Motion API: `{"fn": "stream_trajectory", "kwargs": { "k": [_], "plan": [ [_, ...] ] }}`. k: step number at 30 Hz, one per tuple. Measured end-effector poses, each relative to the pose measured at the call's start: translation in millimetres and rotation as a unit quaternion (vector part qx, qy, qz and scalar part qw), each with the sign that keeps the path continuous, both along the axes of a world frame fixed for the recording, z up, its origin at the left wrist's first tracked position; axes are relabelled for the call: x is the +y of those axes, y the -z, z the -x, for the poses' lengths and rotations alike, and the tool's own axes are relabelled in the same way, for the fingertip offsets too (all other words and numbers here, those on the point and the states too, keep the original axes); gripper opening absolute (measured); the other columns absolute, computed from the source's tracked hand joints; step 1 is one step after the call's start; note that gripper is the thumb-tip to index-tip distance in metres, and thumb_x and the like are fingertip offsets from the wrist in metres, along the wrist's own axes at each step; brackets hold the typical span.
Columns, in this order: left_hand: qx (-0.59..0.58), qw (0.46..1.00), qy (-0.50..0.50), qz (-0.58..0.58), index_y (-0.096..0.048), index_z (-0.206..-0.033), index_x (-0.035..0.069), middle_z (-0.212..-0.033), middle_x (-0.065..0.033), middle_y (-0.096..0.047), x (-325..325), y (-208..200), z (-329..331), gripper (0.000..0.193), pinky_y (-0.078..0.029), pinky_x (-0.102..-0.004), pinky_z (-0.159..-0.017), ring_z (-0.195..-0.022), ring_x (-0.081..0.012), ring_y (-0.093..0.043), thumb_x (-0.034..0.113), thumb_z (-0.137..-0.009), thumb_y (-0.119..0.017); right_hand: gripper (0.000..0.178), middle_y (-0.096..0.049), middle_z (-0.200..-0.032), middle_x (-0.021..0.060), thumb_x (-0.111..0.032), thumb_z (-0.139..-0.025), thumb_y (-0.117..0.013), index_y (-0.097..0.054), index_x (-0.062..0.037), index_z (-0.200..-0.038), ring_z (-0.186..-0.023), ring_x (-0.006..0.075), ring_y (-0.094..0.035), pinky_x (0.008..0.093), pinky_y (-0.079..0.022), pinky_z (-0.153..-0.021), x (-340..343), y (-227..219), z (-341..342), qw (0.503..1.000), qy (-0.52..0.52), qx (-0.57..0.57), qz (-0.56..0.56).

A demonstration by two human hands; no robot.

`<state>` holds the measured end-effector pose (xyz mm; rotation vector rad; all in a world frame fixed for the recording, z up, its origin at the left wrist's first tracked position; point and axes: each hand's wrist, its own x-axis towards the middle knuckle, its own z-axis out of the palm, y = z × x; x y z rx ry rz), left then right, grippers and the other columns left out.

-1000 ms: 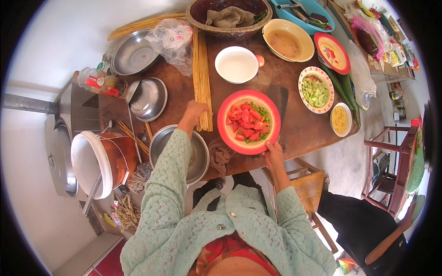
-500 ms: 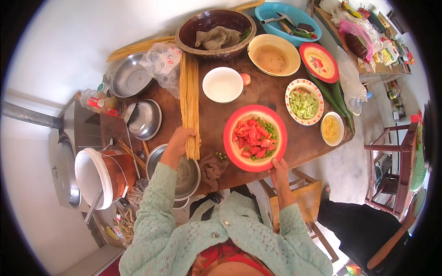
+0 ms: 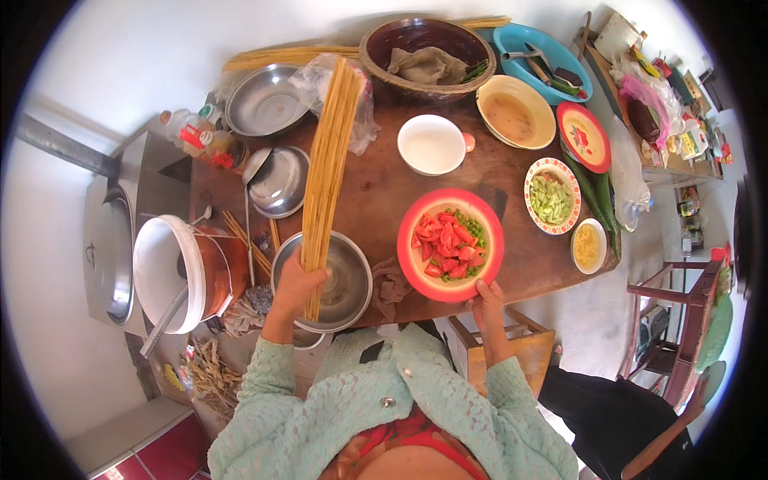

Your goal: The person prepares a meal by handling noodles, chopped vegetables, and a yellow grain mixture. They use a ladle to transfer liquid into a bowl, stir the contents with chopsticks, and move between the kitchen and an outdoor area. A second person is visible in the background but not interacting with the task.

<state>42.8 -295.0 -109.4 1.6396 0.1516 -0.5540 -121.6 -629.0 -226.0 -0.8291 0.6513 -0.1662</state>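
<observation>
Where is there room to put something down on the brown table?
One bare patch of table lies between the yellow sticks and the white bowl. Another, between the tomato bowl and the little bowl of yellow bits. It's crowded along the back, by the brown crock and blue basin, and on the left, around the metal bowls.

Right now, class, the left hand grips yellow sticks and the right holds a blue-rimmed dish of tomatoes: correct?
Blue is wrong: in the head view, the left hand grips yellow sticks and the right hand holds a red-rimmed dish of tomatoes.
</observation>
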Motion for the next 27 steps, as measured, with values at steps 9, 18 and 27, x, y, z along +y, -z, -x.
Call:
{"fn": "stream_trajectory", "kwargs": {
  "k": [9, 18, 27],
  "plan": [
    [-0.082, 0.995, -0.058, 0.0, -0.048, -0.105, 0.002, -0.075, -0.0008, -0.052, 37.6, -14.0, -30.1, 0.036, -0.041, -0.0217, -0.051, -0.058, -0.0073, -0.049, 0.002, -0.073, -0.063, 0.023, -0.063, -0.093, 0.0047, -0.013, -0.089, -0.056, -0.052, -0.0031, -0.11, -0.064, 0.0104, -0.058, 0.0208, -0.045, -0.05, 51.6, 5.7, -42.5, 0.999, -0.036, 0.008, -0.033],
    [-0.113, 0.989, -0.076, -0.052, -0.049, -0.105, 0.001, -0.076, -0.0026, -0.054, 46.6, -16.6, -31.5, 0.037, -0.043, -0.0242, -0.053, -0.059, -0.0098, -0.051, 0.002, -0.072, -0.064, 0.018, -0.062, -0.089, 0.0064, -0.011, -0.09, -0.053, -0.053, -0.0022, -0.105, -0.062, 0.0119, -0.056, 0.0232, -0.045, -0.05, 101.1, 28.1, -113.2, 0.994, -0.069, -0.006, -0.086],
    [-0.085, 0.989, -0.093, -0.073, -0.049, -0.104, 0.0, -0.08, -0.0057, -0.056, 42.0, -19.4, -13.9, 0.038, -0.045, -0.0262, -0.063, -0.069, -0.0114, -0.053, 0.004, -0.07, -0.066, 0.016, -0.063, -0.087, 0.004, -0.011, -0.091, -0.05, -0.054, -0.0043, -0.105, -0.063, 0.0106, -0.057, 0.0227, -0.046, -0.049, 121.3, 42.9, -172.3, 0.991, -0.103, 0.013, -0.08]
  ]
}}
